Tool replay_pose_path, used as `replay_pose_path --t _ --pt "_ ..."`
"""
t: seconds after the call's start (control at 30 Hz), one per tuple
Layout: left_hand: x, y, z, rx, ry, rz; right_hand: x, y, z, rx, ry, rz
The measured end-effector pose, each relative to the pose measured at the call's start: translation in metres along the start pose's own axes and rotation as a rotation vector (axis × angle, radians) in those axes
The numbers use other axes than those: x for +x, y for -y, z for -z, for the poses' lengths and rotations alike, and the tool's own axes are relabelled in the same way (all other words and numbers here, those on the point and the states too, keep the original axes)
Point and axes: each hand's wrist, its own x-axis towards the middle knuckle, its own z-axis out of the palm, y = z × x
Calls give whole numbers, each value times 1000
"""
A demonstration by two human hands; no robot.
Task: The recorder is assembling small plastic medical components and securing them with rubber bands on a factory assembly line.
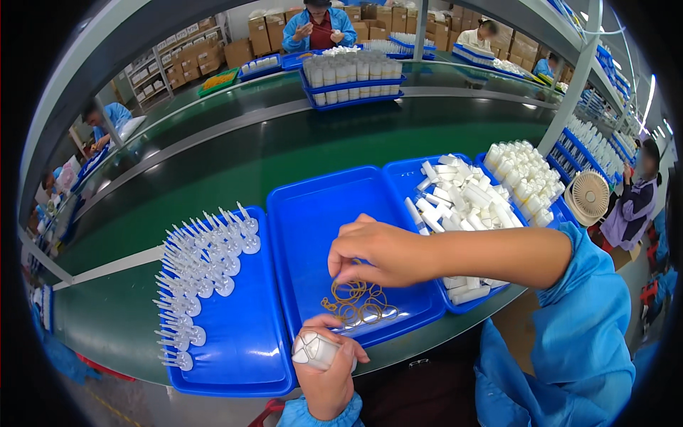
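Note:
My left hand (327, 381) is wrapped round a short white cylinder with a clear end (315, 350), just off the near edge of the middle blue tray (313, 220). Dark crossing lines mark the end that faces up. Over that tray, my right hand (380, 252) has thumb and fingers bent together in a pinch, directly above a loose heap of tan rubber bands (359, 302). Its fingertips are at the heap's upper edge; whether a band is between them is hidden.
Clear nozzle-like parts (203, 260) stand in rows in the left blue tray (242, 356). White cylinders (462, 199) pile up in the right tray, with banded bundles (523, 174) beyond. A beige fan (589, 196) stands at right. Across the green conveyor (249, 149), co-workers sit behind filled trays (352, 78).

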Motion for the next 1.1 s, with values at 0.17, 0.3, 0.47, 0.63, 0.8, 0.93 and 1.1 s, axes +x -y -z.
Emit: replay_pose_path --t 0.17,0.3,0.47,0.63,0.8,0.93,1.1 --pt "0 -2 -5 -387 298 261 -30 38 2 159 -27 9" --pt "-8 -5 -1 -684 756 465 -60 26 2 -158 -74 253" --pt "-12 5 -11 57 480 84 -91 38 4 942 -239 -261" --pt "-9 9 -34 566 362 -227 -93 62 4 1371 -88 -275" --pt "3 -4 -33 502 280 93 -110 95 -23 539 150 169" --pt "-1 -6 -31 -16 218 260 -142 81 -49 1481 10 169" --pt "-16 18 -41 444 206 -704 -140 83 -35 1890 -311 -312"
